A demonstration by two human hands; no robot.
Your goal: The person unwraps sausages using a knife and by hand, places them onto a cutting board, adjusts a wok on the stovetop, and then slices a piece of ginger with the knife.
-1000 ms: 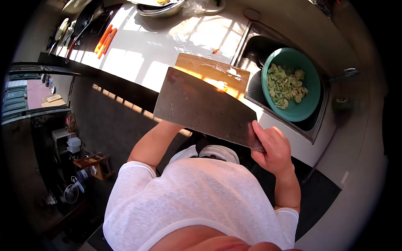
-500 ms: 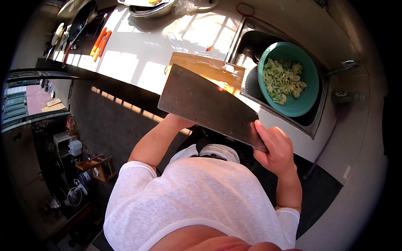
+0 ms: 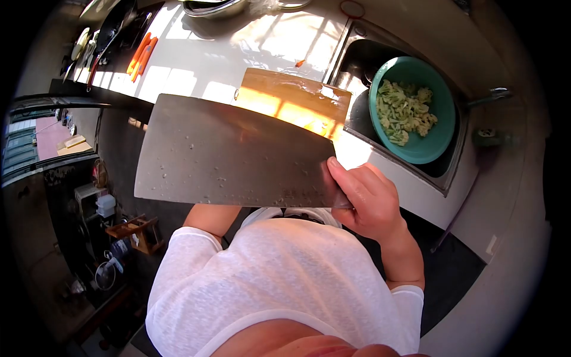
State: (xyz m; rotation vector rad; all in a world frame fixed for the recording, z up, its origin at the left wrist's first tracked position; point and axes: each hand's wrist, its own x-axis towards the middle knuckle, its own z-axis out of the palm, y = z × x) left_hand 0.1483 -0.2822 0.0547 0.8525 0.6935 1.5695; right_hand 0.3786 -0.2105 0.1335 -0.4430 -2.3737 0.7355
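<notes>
My right hand (image 3: 372, 199) is closed around the handle of a wide cleaver (image 3: 232, 157), its blade raised toward the camera and dotted with drops. The blade hides my left hand; only that forearm shows below it. Behind the blade lies a wooden cutting board (image 3: 297, 98) at the counter's edge, partly covered from view and lit by a sun patch. A small orange scrap (image 3: 300, 63) lies on the counter beyond the board.
A teal basin (image 3: 445, 119) of cut cauliflower (image 3: 404, 113) sits in the sink (image 3: 455, 169) at the right. Several carrots (image 3: 141, 56) lie at the far left of the white counter (image 3: 208, 65), near a dark pan (image 3: 119, 24). Metal bowls (image 3: 214, 9) stand at the back.
The cleaver has moved left and closer to the camera, so it looks larger. My right hand has shifted left and a little up. My left forearm is now mostly hidden behind the blade.
</notes>
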